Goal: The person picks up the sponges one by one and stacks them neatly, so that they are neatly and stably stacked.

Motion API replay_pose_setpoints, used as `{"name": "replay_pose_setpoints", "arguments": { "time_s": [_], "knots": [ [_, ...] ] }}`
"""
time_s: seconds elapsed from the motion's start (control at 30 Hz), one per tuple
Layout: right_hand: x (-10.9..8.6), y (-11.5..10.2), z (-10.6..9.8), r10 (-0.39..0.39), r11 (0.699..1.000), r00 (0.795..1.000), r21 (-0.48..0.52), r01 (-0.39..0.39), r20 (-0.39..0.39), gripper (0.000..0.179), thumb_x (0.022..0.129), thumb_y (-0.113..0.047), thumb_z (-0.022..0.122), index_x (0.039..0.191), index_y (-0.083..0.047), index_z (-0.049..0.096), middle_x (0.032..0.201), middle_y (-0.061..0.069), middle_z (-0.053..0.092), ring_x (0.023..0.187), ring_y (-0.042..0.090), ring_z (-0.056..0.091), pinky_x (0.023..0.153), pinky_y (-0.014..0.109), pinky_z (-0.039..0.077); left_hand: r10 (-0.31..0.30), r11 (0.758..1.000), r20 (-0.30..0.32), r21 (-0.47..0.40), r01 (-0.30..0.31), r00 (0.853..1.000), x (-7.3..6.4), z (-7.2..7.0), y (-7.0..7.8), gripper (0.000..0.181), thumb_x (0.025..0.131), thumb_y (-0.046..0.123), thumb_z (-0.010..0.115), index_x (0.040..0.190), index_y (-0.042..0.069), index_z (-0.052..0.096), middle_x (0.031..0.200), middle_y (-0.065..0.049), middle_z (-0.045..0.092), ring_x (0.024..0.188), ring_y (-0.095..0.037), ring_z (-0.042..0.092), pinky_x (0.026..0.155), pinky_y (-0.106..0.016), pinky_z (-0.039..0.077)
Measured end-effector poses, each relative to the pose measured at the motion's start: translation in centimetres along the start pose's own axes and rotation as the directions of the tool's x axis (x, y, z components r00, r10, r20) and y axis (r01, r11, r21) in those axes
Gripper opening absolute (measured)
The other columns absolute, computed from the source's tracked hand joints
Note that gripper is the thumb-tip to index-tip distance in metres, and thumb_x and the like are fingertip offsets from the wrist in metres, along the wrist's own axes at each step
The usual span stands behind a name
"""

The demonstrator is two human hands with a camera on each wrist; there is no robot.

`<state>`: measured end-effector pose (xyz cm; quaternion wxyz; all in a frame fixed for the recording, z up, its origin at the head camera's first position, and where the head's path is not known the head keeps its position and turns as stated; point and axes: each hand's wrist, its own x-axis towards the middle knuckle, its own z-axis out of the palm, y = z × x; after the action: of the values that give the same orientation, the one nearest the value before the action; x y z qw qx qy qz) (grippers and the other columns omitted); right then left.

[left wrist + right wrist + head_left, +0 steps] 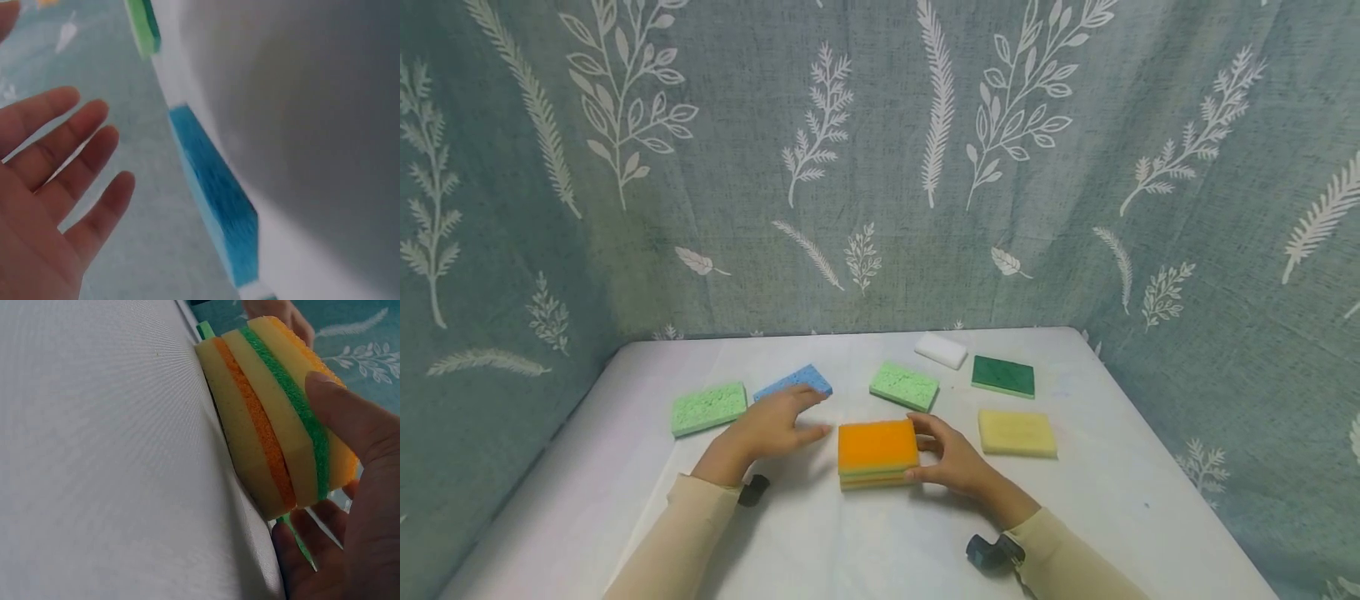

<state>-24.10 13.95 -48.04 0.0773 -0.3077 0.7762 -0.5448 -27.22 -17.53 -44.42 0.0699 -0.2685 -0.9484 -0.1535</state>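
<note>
Near the middle of the table is a stack of sponges [877, 450], orange on top. Its yellow, orange and green layers [275, 419] show edge-on in the right wrist view. My right hand [951, 458] holds the stack at its right end, thumb at the near corner and fingers at the far side. To the left of the stack, my left hand [777, 427] hovers with spread fingers and holds nothing; its open palm [56, 169] shows in the left wrist view. Just beyond it lies a blue sponge [808, 377], partly hidden by that hand.
Light green sponges lie at the left [709, 408] and behind the stack [904, 386]. Toward the back right are a white sponge [942, 350], a dark green scouring pad [1003, 376] and a yellow sponge [1017, 433]. A patterned curtain [880, 250] borders the white table [820, 550].
</note>
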Motion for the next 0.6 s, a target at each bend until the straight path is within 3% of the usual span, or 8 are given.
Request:
{"name": "replay_pose_setpoints", "arguments": {
  "time_s": [0.1, 0.33, 0.6],
  "knots": [
    [0.0, -0.1, 0.1, -0.022, 0.999, 1.0, 0.035, 0.023, -0.012, 0.08, 0.069, -0.015, 0.077, 0.135, -0.006, 0.032, 0.131, 0.014, 0.04, 0.116, 0.029, 0.043, 0.096, 0.045, 0.034, -0.064, 0.998, 0.004, 0.028, 0.064, 0.998, 0.1, -0.1, -1.2, 0.058, 0.079, 0.051, 0.058, 0.122, 0.012, 0.055, 0.121, -0.005, 0.052, 0.113, -0.024, 0.046, 0.094, -0.045, 0.036],
    [-0.2, -0.5, 0.3, 0.006, 0.993, 1.0, 0.12, -0.002, -0.031, 0.076, 0.07, -0.01, 0.075, 0.133, -0.006, 0.033, 0.132, 0.017, 0.037, 0.118, 0.03, 0.039, 0.098, 0.047, 0.031, -0.176, 0.98, 0.012, 0.097, 0.174, 0.984, 0.4, 0.2, -3.8, 0.074, 0.07, 0.059, 0.063, 0.123, 0.009, 0.053, 0.121, -0.013, 0.05, 0.11, -0.03, 0.046, 0.092, -0.048, 0.038],
    [0.0, -0.6, 0.4, 0.019, 0.99, 0.999, 0.142, -0.015, -0.029, 0.076, 0.072, -0.011, 0.074, 0.134, 0.0, 0.03, 0.132, 0.014, 0.038, 0.118, 0.03, 0.039, 0.098, 0.046, 0.032, -0.372, 0.927, 0.07, 0.086, 0.366, 0.925, 1.4, 0.3, -4.9, 0.087, 0.061, 0.058, 0.071, 0.129, 0.009, 0.047, 0.127, -0.017, 0.044, 0.115, -0.036, 0.039, 0.094, -0.055, 0.031]
  ]
}}
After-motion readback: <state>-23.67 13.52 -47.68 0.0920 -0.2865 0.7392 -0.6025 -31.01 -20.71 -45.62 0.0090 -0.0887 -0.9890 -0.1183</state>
